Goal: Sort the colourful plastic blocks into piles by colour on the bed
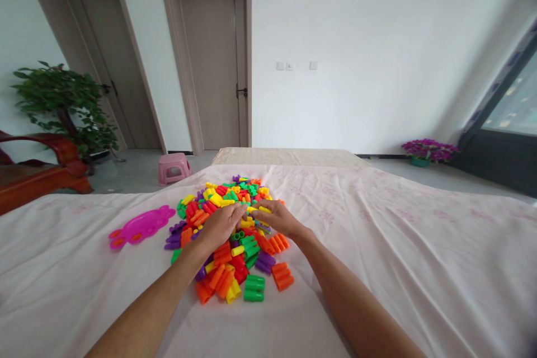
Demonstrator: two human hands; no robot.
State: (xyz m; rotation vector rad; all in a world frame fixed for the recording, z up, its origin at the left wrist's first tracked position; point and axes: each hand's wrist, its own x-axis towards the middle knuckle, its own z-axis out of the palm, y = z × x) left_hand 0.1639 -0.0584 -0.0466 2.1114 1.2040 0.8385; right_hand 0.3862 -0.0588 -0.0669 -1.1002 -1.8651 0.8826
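Note:
A heap of plastic bullet-shaped building blocks [222, 254] in red, orange, yellow, green and purple lies on the cloth in front of me. Over its middle, my left hand [226, 224] has its fingers pressed together and pointing down; whatever they hold is hidden. My right hand [280, 218] reaches in from the other side, its fingers closed around a yellow building block [263, 209]. Closer to me lie a green block [254, 288] and an orange block [282, 276] at the heap's edge.
A pink animal-shaped plastic tray [142, 226] lies left of the heap on the pale flowered cloth [377, 268]. Beyond the covered surface stand a pink stool [174, 168], a wooden armchair [46, 162], a leafy plant [67, 103] and purple flowers [429, 150].

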